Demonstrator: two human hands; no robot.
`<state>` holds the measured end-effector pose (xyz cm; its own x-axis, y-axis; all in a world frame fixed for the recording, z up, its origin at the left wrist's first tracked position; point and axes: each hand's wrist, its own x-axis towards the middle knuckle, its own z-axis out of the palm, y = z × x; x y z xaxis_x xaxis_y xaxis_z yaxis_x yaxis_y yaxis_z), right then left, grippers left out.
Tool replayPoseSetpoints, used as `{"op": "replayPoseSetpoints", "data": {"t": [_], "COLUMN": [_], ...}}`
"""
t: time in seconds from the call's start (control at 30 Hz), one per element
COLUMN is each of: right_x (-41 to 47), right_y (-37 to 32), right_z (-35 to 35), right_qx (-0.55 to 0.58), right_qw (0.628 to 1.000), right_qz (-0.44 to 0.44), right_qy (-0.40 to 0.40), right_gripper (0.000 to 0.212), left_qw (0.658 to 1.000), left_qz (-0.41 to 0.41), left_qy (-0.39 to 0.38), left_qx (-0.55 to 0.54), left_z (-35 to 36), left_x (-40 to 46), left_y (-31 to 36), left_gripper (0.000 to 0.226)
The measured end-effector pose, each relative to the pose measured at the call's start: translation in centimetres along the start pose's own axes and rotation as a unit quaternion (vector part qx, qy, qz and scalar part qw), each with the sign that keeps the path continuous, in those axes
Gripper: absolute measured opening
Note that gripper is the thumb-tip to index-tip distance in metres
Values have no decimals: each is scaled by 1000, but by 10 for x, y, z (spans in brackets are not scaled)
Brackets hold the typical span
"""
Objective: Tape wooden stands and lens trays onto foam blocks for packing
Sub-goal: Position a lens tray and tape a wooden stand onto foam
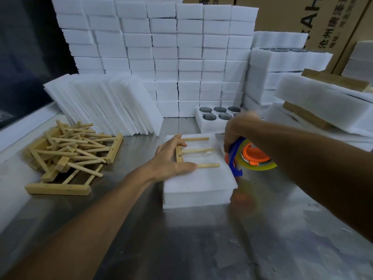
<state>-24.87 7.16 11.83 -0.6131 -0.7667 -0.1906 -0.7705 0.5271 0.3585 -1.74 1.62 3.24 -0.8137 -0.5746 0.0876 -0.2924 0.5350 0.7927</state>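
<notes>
— What's under your left hand point(171, 158)?

— A wooden stand point(193, 152), lying flat on top of a white foam block point(199, 186) at the middle of the steel worktop point(201, 249). My fingers are spread and straight, pressing down on the stand's base bar at its left end; its three dowels point right, away from my palm. A strip of clear tape point(207, 153) glints across the middle dowel.

— And the right hand point(236, 130)?

— It grips a tape dispenser point(248, 156), blue frame, orange hub, yellowish roll, my fingers curled round its handle. The dispenser sits at the block's right edge, just beside the dowel tips, its blue blade end touching or nearly touching the foam; I cannot tell which.

— What else is on the worktop?

— To my left, well apart from the block, a loose heap of wooden stands point(70, 150). Behind it, thin foam sheets point(105, 104) lean in a row. Just beyond the block sits a lens tray point(218, 118), white foam with dark round lenses in its wells. Stacked foam blocks point(181, 47) form a wall at the back, with cardboard cartons point(327, 23) behind them on the right.
</notes>
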Motion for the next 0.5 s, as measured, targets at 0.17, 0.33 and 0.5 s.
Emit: {"op": "replayPoseSetpoints", "data": {"t": [0.17, 0.33, 0.5], "right_x": [-16, -15, -19], "right_y": [11, 35, 44], "right_z": [6, 7, -6], "right_qx": [-12, 66, 84], "right_qw": [998, 995, 995], "right_qz": [53, 43, 53], "right_qy": [-38, -55, 7], "right_gripper": [62, 61, 65], "left_qw": [1000, 1000, 1000], "left_qz": [2, -6, -4], "left_qy": [-2, -8, -3], "left_qx": [9, 7, 6], "left_z": [0, 0, -1], "left_x": [2, 0, -1], "left_y": [0, 3, 4], "left_gripper": [76, 84, 71]}}
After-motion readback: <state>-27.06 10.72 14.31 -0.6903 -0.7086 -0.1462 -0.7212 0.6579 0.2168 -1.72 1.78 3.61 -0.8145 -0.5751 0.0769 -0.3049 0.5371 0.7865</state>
